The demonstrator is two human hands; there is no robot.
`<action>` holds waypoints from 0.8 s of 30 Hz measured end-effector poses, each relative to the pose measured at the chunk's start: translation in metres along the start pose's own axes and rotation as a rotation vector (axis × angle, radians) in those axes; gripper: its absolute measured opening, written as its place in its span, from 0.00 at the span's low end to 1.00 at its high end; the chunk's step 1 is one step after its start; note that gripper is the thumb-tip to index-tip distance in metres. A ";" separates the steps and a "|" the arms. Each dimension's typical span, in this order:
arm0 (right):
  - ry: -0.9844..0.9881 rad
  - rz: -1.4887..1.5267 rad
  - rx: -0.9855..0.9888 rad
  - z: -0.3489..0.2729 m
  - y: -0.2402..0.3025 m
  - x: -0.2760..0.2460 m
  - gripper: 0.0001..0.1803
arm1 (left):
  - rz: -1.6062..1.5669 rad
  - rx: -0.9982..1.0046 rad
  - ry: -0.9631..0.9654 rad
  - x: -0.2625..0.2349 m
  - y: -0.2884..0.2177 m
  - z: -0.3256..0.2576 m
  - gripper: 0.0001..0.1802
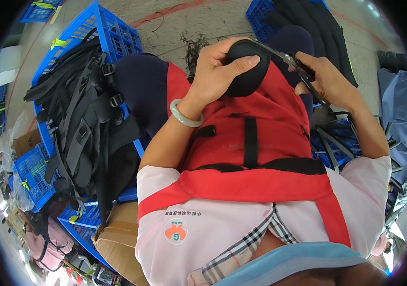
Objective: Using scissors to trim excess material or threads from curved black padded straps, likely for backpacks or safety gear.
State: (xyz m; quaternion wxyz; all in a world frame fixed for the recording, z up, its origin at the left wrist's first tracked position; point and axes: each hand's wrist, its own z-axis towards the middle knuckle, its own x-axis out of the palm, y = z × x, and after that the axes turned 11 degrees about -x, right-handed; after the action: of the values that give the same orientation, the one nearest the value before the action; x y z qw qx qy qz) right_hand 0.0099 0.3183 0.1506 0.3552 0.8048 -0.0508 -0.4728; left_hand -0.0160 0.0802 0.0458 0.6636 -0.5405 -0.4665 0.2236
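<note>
My left hand (215, 69) grips a black, rounded padded piece (246, 81) with a stitched edge, its thumb pressed on the face. It is held up over the red apron (210, 148) on my lap. In my right hand (332, 81) is a pair of scissors (289, 59) with black handles, my fingers around the loops. The blades point left and lie along the upper right edge of the padded piece. Whether they are closed on a thread there is too small to tell.
At left, a blue plastic crate (117, 35) overflows with black straps and buckles (82, 95). Black pieces (308, 24) lie over another crate (258, 21) at upper right. Dark thread scraps (194, 47) litter the floor. A cardboard box (122, 238) stands at lower left; blue-grey cloth (398, 100) hangs right.
</note>
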 end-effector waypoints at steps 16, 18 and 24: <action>0.103 -0.153 -0.004 -0.023 0.016 -0.032 0.27 | 0.078 -0.027 0.094 0.027 0.008 -0.003 0.10; 0.120 -0.207 0.003 -0.024 0.016 -0.035 0.26 | 0.106 -0.008 0.097 0.029 0.009 -0.003 0.11; 0.178 -0.310 0.044 -0.025 0.022 -0.044 0.27 | 0.065 -0.034 0.157 0.033 0.013 -0.006 0.11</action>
State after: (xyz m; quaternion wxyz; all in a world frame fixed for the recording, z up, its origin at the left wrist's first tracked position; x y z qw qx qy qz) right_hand 0.0112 0.3329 0.2039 0.2632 0.8492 0.0952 -0.4479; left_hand 0.0068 0.1078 0.0461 0.6812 -0.5824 -0.3990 0.1937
